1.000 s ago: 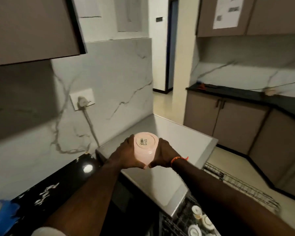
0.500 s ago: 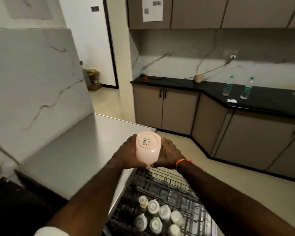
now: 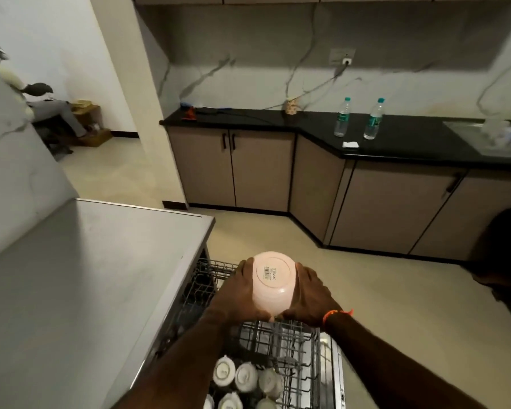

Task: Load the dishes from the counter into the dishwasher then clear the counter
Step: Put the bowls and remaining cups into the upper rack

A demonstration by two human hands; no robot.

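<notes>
Both hands hold one pink bowl (image 3: 273, 283) upside down above the pulled-out dishwasher rack (image 3: 281, 338) — the left hand (image 3: 236, 293) is curled on its left side, the right hand (image 3: 310, 293) on its right side. A price sticker sits on the flat base. White cups (image 3: 242, 376) already stand inverted in the near part of the rack. The bowl looks light and stiff, with a smooth, maybe slippery wall — I think a hold at the rim is safest. The grey worktop (image 3: 86, 276) is just beside, at the left.
</notes>
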